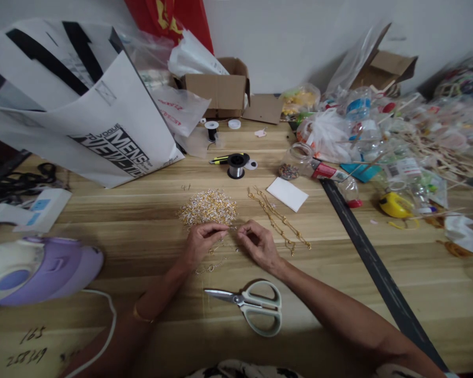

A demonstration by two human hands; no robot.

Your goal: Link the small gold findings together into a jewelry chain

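My left hand (202,242) and my right hand (259,244) meet at the middle of the wooden table (142,231), fingertips pinched together on a small gold piece I can barely make out. Just beyond them lies a heap of gold and silver beads or findings (208,207). A thin gold chain piece (211,268) lies under my left wrist. Several finished gold chains (278,218) stretch out to the right of my right hand. Scissors with pale handles (252,304) lie closed near my forearms.
A white printed bag (82,100) lies at the back left, a purple and white appliance (35,268) at the left edge. Thread spools (236,165), a white card (287,193), a bead jar (294,163), cardboard boxes (220,89) and a cluttered pile (410,142) fill the back and right.
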